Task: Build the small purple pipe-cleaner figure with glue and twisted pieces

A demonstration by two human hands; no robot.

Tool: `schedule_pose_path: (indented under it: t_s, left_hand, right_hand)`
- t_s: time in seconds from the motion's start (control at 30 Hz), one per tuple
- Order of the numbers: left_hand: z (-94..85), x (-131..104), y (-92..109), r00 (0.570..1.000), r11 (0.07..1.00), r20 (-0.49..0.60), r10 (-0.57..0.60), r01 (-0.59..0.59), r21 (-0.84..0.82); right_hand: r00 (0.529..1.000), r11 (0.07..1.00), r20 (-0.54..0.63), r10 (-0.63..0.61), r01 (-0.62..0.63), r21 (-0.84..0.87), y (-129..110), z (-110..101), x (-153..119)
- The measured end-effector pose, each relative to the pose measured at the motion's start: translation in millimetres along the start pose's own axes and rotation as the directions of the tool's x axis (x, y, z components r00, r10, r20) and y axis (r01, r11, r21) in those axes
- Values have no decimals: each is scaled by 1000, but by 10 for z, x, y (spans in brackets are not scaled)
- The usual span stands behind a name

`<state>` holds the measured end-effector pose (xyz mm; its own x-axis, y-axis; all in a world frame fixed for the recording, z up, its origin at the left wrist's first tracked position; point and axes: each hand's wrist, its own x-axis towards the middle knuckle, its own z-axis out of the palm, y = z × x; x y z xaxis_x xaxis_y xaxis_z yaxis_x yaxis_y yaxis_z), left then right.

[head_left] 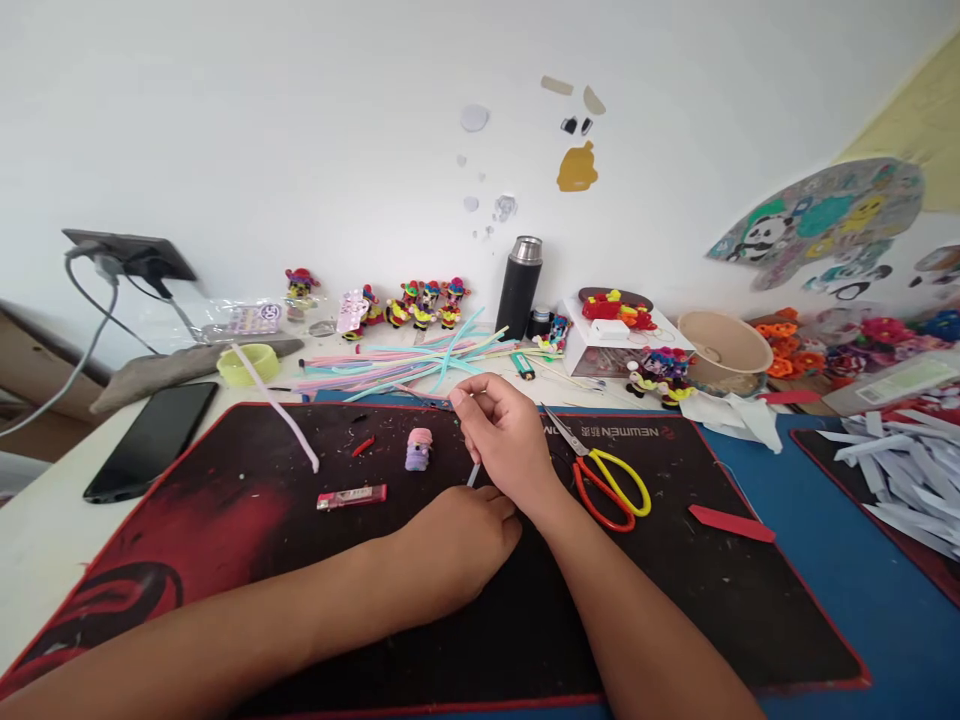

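My left hand [461, 545] is closed low over the mat, its fingertips turned away from view. A thin white strip [474, 474] shows between it and my right hand, and seems to come out of the left fist. Just above, my right hand [506, 430] has its thumb and forefinger pressed together; what they pinch is too small to make out. Left of the hands stands a small pink and purple fuzzy coiled piece [419, 450]. A pink lighter [352, 498] lies nearer me. Scissors with red and yellow handles [600, 480] lie open to the right.
A black mat [675, 600] with red edging covers the table. Behind it are pastel pipe cleaners [375, 368], a black thermos [519, 290] and several small figures [427, 305]. A phone [154, 440] lies left; paper strips [900, 470] and a red strip [731, 524] lie right.
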<state>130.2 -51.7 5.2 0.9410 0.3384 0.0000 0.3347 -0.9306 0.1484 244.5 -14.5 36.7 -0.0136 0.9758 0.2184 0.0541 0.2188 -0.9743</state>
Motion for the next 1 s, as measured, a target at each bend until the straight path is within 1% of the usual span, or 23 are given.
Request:
schedule_pose_path:
  t_s: [0.07, 0.1, 0.17, 0.2, 0.23, 0.27, 0.3, 0.33, 0.37, 0.43, 0.47, 0.5, 0.53, 0.6, 0.73, 0.87, 1.0]
  left_hand:
    - [-37, -26, 20, 1000, 1000, -30, 5, -6, -20]
    - [-78, -50, 14, 999, 998, -40, -6, 4, -61]
    - [-203, -129, -47, 997, 971, -48, -58, 45, -233]
    - [-278, -184, -105, 992, 934, -53, -112, 87, -346]
    - [-354, -246, -180, 979, 878, -73, -192, 138, -459]
    - [-422, -312, -267, 951, 798, -97, -294, 188, -573]
    - [-479, -376, -362, 900, 682, -103, -424, 242, -690]
    - [-520, -437, -457, 849, 547, -83, -522, 258, -796]
    - [-546, -490, -546, 801, 394, -47, -596, 241, -887]
    - [-555, -569, -685, 674, 93, 16, -738, 125, -988]
    - [-545, -595, -729, 646, 0, 39, -762, 60, -998]
    - [-531, -615, -756, 634, -64, 56, -771, 9, -998]
    - [-515, -630, -769, 631, -110, 70, -773, -24, -994]
    - [-484, -650, -769, 631, -153, 83, -771, -56, -987]
    - [-425, -663, -755, 624, -182, 104, -775, -62, -981]
    - [-387, -621, -764, 641, -187, 129, -756, -22, -982]
    - [-432, -546, -753, 668, -192, 137, -731, -9, -981]
  right_hand:
    - [1000, 1000, 2, 6, -6, -7, 4, 4, -3]
    - [1000, 1000, 3, 14, -14, -4, 3, 5, -4]
    - [1000, 999, 4, 30, -30, 9, -4, 4, -7]
    - [999, 999, 4, 35, -35, 14, -10, 3, -8]
    - [999, 999, 7, 35, -35, 15, -16, 4, -11]
    - [999, 999, 11, 35, -35, 17, -23, 6, -15]
    - [999, 999, 15, 36, -36, 19, -27, 12, -21]
    - [999, 999, 22, 41, -41, 21, -30, 20, -28]
    - [998, 998, 28, 50, -51, 24, -28, 31, -35]
    - [996, 997, 45, 73, -73, 19, -14, 60, -49]
    - [995, 997, 55, 80, -80, 10, -3, 76, -55]
    - [995, 997, 66, 79, -79, -7, 11, 92, -60]
    - [994, 997, 79, 75, -73, -27, 25, 106, -63]
    - [992, 996, 106, 62, -55, -73, 51, 128, -69]
    - [990, 986, 134, 37, -15, -165, 88, 146, -84]
    - [991, 971, 132, 15, 17, -238, 115, 144, -95]
    - [991, 944, 130, -29, 70, -322, 144, 135, -86]
